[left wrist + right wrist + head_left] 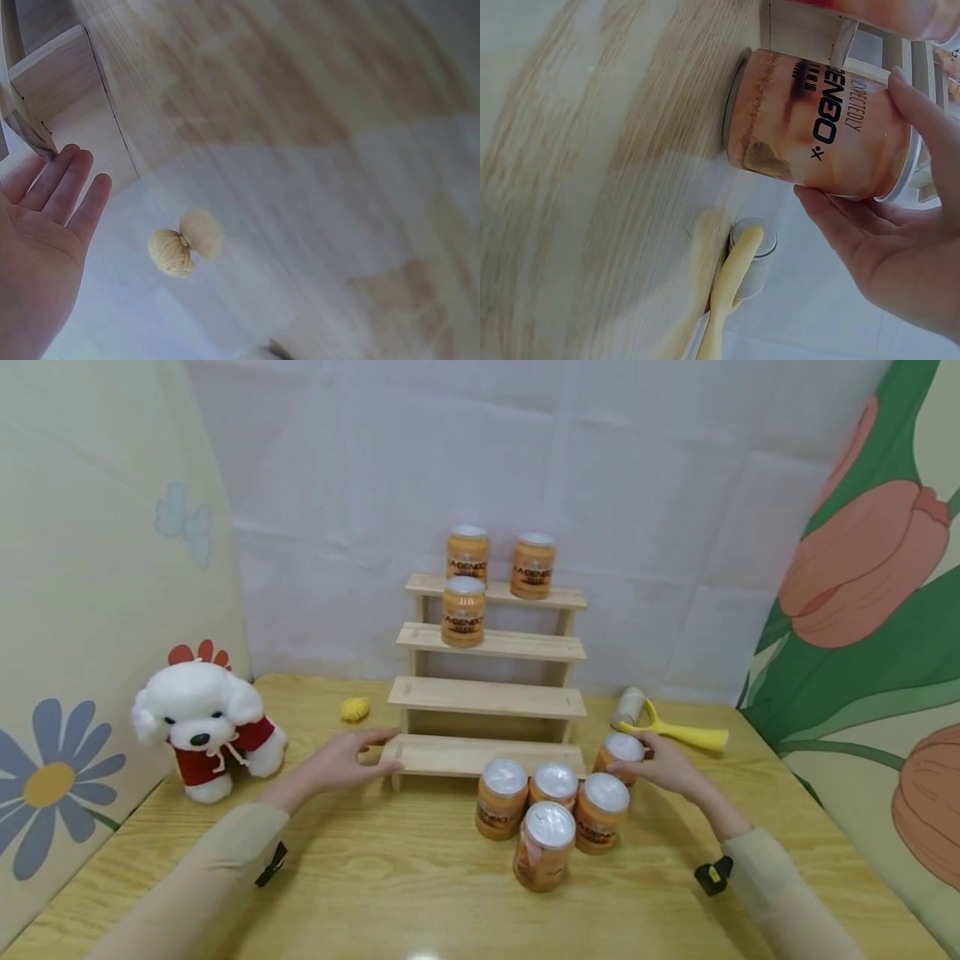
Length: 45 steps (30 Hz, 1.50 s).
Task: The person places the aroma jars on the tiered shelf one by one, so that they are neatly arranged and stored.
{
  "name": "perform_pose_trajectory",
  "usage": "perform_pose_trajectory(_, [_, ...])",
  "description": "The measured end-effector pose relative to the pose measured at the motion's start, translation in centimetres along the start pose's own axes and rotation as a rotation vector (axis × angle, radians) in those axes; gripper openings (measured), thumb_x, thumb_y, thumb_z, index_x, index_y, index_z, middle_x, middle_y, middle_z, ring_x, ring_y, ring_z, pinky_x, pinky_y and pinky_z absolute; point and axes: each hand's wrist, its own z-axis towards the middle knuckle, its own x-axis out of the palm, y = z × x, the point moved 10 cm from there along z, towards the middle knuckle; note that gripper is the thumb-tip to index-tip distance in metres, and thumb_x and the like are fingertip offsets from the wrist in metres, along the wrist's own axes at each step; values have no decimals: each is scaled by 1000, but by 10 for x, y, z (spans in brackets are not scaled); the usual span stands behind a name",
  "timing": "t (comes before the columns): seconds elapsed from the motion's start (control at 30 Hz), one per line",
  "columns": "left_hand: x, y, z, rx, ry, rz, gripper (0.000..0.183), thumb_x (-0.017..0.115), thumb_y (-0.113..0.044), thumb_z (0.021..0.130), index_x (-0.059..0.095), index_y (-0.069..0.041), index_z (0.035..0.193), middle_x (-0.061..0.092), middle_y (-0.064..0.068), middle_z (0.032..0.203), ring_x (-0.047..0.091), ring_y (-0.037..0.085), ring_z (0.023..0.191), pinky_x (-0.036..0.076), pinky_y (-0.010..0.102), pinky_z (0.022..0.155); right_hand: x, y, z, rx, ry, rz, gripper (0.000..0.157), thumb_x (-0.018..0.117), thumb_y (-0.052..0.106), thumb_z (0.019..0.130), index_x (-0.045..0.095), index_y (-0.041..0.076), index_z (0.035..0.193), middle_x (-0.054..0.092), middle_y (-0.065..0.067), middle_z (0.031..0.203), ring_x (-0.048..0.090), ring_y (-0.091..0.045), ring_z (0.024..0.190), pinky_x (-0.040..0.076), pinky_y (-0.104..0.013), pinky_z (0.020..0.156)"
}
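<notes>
My right hand (663, 764) grips an orange can (621, 747) with a silvery lid, at the right end of a stepped wooden rack (487, 696). In the right wrist view, thumb and fingers are round the can's upper part, and its base is at the tabletop. My left hand (345, 762) is at the left end of the rack's lowest step; in the left wrist view its fingers (64, 184) are extended, tips right at the wood. Several similar cans (544, 847) stand grouped before the rack. Two cans (533, 566) stand on the top step, another (462, 612) one step below.
A white plush dog (198, 718) in red sits at the left. A small yellow yarn bundle (355, 709) lies left of the rack. Behind my right hand are a yellow-handled tool (690, 736) and a pale cylinder (628, 706). A white cloth (637, 510) hangs behind the table.
</notes>
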Motion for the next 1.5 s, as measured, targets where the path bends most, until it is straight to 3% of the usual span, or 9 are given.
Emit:
perform_pose_trajectory(0.3, [-1,-1,1,0,1,13,70,60,-51,87,47,-4,138,55,20,132,54,35,119,46,50,98,-11,8,0,-16,-64,-88,65,74,43,78,57,-2,122,65,-17,105,63,-22,89,52,-29,67])
perform_pose_trajectory(0.57, [0,2,-1,-12,2,11,71,60,-52,86,47,-5,138,55,19,131,54,35,118,46,50,98,-20,10,-3,23,-96,-31,63,73,41,79,55,-3,122,65,-19,104,63,-20,85,52,-27,65])
perform_pose_trajectory(0.77, [1,2,-1,-16,7,4,72,59,-53,87,46,-6,139,54,19,133,53,35,120,45,50,99,-37,17,-3,31,-148,-18,72,71,43,81,48,-4,130,60,-23,113,61,-30,98,55,-35,72])
perform_pose_trajectory(0.97, [1,2,-1,-9,11,5,71,59,-53,87,46,-5,138,54,18,133,53,34,119,46,50,99,-48,29,1,37,-188,76,79,69,42,83,37,-1,140,53,-24,126,55,-36,110,53,-47,84])
perform_pose_trajectory(1.23, [2,0,-1,1,16,-9,71,60,-52,87,47,-4,138,53,19,134,52,35,120,46,50,98,-64,58,9,-8,-240,158,74,68,44,84,40,3,139,51,-20,130,53,-31,111,50,-41,86])
perform_pose_trajectory(1.5, [1,0,0,10,9,-18,70,61,-50,87,47,-4,137,54,19,133,52,34,120,46,50,98,-74,86,22,-56,-252,218,75,70,42,82,39,7,141,52,-17,131,52,-28,113,48,-44,92])
